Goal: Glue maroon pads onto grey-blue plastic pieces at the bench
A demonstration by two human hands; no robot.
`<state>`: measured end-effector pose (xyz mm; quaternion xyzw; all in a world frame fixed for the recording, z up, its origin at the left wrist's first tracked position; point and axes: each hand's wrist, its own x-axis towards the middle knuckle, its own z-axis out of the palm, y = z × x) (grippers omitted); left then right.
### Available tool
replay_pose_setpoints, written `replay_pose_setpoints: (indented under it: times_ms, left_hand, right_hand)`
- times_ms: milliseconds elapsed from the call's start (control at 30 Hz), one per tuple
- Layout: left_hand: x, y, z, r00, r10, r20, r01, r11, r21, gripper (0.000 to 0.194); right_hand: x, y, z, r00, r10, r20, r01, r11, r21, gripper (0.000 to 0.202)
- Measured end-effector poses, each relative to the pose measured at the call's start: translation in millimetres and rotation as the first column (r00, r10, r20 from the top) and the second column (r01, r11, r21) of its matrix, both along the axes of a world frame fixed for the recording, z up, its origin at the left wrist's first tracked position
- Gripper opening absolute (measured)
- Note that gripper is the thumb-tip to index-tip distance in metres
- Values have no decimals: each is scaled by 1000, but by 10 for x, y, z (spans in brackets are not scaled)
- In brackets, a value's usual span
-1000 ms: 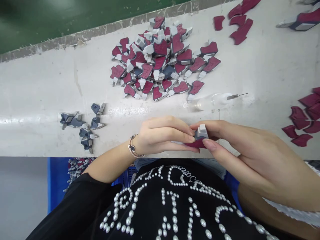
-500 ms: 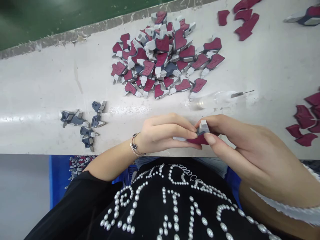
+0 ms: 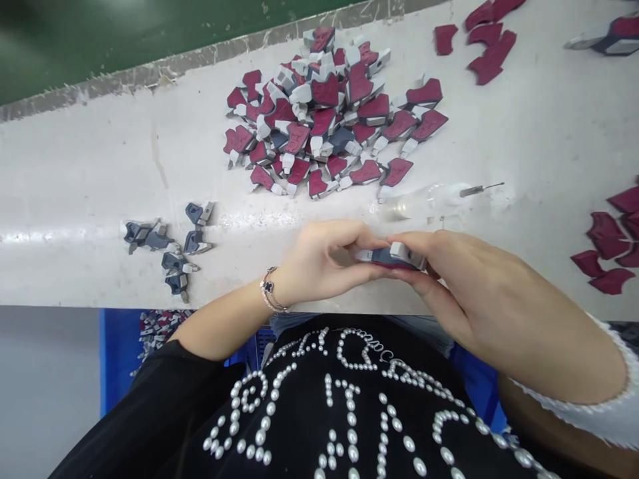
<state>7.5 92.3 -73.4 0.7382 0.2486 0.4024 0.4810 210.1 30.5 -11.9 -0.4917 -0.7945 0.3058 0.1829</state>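
Fingers hide both ends of the grey-and-maroon part [image 3: 383,257], and its maroon face shows only as a sliver. The left hand [image 3: 324,259] and right hand [image 3: 479,293] pinch it between them. Beyond lie a pointed tool [image 3: 472,191] (its clear handle blurs into the white table [image 3: 90,173]) and a heap of parts [image 3: 324,123].
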Motion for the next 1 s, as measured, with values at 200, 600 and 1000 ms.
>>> replay_pose_setpoints:
  times_ms: [200, 600, 1000]
  left_hand:
    - [14, -15, -3, 999, -30, 33, 33, 995, -97, 29]
    - [-51, 41, 126, 955, -290, -67, 229, 860, -457, 18]
    - [16, -139, 45, 983, -137, -122, 146, 987, 61, 27]
  right_hand:
    - [32, -13, 10, 990, 120, 76, -125, 990, 70, 27]
    - [122, 39, 11, 992, 124, -5, -123, 992, 36, 34]
    - [193, -8, 62, 991, 129, -31, -128, 991, 21, 48]
